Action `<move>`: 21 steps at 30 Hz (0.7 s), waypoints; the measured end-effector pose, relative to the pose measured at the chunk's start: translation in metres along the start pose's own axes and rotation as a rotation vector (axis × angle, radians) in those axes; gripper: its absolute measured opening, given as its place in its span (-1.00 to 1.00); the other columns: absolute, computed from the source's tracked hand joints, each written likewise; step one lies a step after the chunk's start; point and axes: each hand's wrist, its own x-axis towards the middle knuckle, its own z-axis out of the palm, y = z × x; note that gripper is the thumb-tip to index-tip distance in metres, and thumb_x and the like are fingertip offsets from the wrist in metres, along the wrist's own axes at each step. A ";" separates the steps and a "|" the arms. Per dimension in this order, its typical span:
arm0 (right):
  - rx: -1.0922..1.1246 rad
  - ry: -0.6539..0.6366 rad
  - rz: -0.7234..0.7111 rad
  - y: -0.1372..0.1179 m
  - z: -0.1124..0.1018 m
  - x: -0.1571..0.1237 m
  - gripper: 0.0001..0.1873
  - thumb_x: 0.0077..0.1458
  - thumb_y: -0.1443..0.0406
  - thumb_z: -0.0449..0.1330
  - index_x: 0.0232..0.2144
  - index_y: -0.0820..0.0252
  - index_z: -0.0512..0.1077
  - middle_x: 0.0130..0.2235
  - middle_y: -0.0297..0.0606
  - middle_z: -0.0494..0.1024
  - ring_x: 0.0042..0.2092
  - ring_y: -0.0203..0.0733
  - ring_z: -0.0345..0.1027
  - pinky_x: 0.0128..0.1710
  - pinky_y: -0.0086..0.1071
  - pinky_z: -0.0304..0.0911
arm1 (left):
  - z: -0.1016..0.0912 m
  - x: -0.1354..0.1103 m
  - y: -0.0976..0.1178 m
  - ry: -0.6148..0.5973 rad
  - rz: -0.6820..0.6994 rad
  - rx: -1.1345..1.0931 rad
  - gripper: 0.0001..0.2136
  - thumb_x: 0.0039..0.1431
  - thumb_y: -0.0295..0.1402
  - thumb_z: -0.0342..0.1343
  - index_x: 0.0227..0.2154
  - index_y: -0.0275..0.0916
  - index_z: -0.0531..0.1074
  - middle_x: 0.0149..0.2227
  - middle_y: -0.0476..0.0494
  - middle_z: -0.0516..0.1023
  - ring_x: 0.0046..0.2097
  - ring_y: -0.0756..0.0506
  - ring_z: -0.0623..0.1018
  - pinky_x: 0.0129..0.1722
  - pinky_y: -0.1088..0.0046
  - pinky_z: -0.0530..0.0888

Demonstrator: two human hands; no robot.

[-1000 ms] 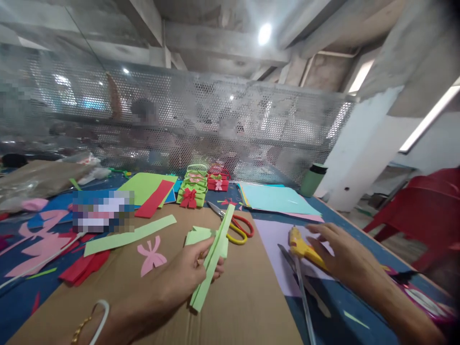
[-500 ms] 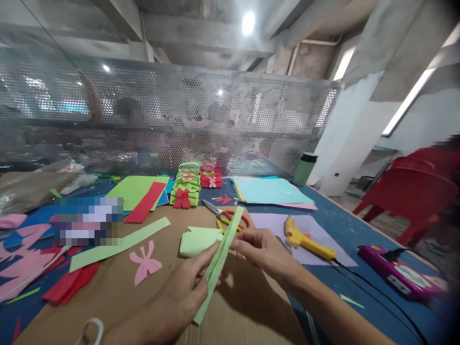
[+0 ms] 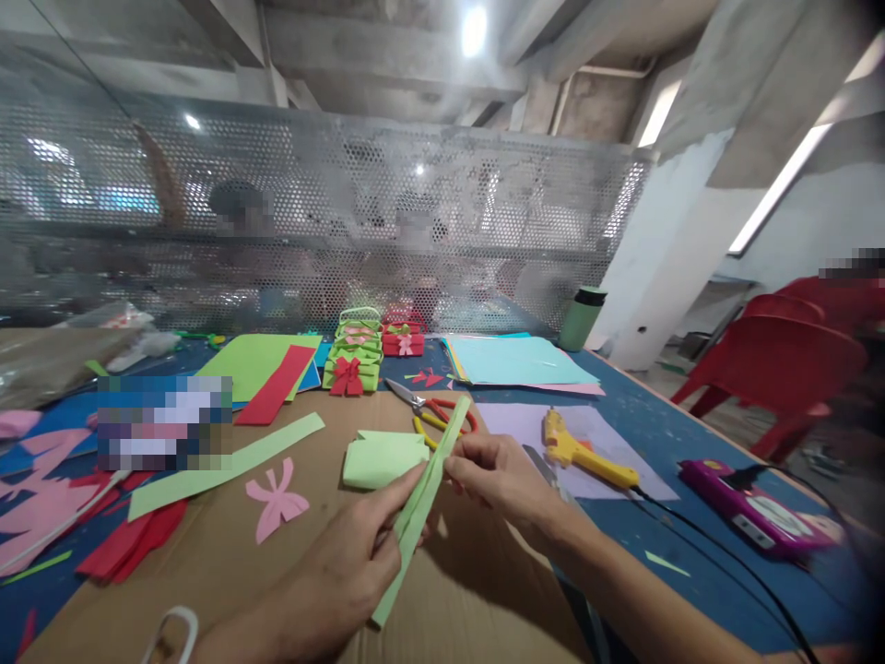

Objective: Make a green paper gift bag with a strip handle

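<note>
A long light-green paper strip, creased along its length, slants up to the right between my hands. My left hand is closed on its middle, with the index finger pressed along it. Higher up, the fingers of my right hand pinch the strip's edge. Just behind lies a folded light-green paper piece on the brown cardboard. To the left are a pink paper bow and another flat light-green strip. Scissors with red and yellow handles lie beyond the held strip, partly covered by it.
A yellow glue gun rests on a lilac sheet at right, near a purple power strip. Small green paper bags and a red one stand at the back. A green bottle stands by the table's far edge.
The strip and both hands hold nearly the same pose; the right hand's fingers have shifted slightly along the strip's edge. The whole view has moved a little.
</note>
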 end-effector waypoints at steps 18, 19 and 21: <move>-0.089 -0.002 -0.095 -0.001 0.020 -0.010 -0.82 -0.05 0.29 0.07 -0.64 0.17 0.23 -0.58 -0.46 0.16 -0.50 -0.38 0.01 -0.53 -0.46 -0.05 | 0.002 0.011 -0.005 0.045 -0.191 -0.475 -0.65 0.11 -0.08 0.28 -0.39 -0.34 0.48 -0.51 -0.01 0.47 -0.50 0.05 0.39 -0.49 0.55 0.25; -0.090 -0.007 -0.100 0.000 0.021 -0.010 -0.83 -0.05 0.29 0.07 -0.63 0.17 0.23 -0.58 -0.46 0.17 -0.50 -0.38 0.02 -0.52 -0.46 -0.04 | 0.002 0.011 -0.005 0.039 -0.189 -0.463 -0.65 0.11 -0.07 0.28 -0.41 -0.33 0.46 -0.53 0.00 0.46 -0.52 0.05 0.38 -0.50 0.55 0.24; -0.092 -0.018 -0.111 0.000 0.021 -0.011 -0.84 -0.05 0.30 0.07 -0.62 0.17 0.24 -0.57 -0.45 0.19 -0.49 -0.37 0.04 -0.51 -0.47 -0.02 | 0.002 0.010 -0.004 0.027 -0.182 -0.443 -0.65 0.09 -0.08 0.27 -0.45 -0.32 0.44 -0.55 0.00 0.44 -0.54 0.04 0.37 -0.51 0.53 0.25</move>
